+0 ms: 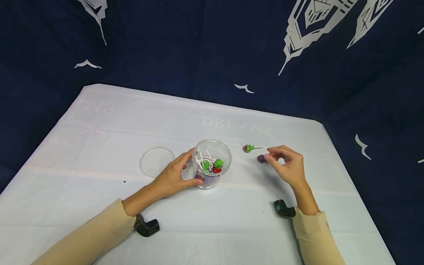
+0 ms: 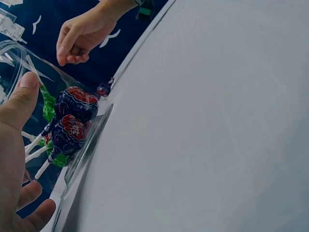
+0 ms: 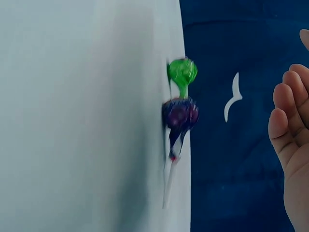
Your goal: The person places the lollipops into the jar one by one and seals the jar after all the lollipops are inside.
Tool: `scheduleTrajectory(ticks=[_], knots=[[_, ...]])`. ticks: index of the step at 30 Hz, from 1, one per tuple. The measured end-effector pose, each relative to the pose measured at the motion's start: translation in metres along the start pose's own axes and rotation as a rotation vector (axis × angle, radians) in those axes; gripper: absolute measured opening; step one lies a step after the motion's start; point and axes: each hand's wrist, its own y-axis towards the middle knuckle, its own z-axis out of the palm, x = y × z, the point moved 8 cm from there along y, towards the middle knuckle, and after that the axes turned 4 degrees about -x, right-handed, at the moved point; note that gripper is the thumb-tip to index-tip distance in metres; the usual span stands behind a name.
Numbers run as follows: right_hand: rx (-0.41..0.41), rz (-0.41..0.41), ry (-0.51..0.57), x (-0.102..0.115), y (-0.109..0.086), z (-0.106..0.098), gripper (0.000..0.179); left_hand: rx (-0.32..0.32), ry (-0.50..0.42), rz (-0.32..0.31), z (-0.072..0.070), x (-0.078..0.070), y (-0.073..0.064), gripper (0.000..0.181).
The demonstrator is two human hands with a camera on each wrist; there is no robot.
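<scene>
I see the left hand [image 1: 170,178] gripping the jar [image 1: 212,181], fingers spread round it; right hand [image 1: 289,165] hovers near a purple pop [image 1: 261,158], fingers loosely curled.

The backdrop [image 1: 198,51] was navy, patterned with pale birds [image 1: 244,88] and angular motifs [image 1: 299,42]; the tablecloth [image 1: 212,217] was white with faint lettering [image 1: 236,126]. The jar [image 1: 211,182] was clear. Lollipops inside [image 2: 72,137] showed dark blue with red patches, green and red; their sticks [image 2: 42,169] were white. One loose lollipop [image 1: 248,148] was green and red; a second loose lollipop [image 3: 180,114], purple-blue. The sleeves [image 1: 91,232] were beige.
</scene>
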Motion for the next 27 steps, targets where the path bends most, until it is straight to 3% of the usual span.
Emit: scheduleTrajectory(ticks=[6, 13, 21, 27], knots=[[-0.039, 0.039, 0.013, -0.015, -0.006, -0.012, 0.016, 0.002, 0.001, -0.004, 0.000, 0.000, 0.000, 0.098], [-0.055, 0.152, 0.019, -0.037, -0.012, -0.021, 0.018, -0.002, 0.010, 0.004, -0.001, 0.000, 0.000, 0.099], [-0.019, 0.340, -0.074, -0.057, -0.019, -0.027, 0.018, 0.001, 0.004, -0.010, -0.001, 0.000, 0.000, 0.099], [0.035, 0.410, -0.159, -0.067, -0.023, -0.027, 0.018, 0.002, -0.001, -0.017, -0.001, 0.001, 0.000, 0.099]])
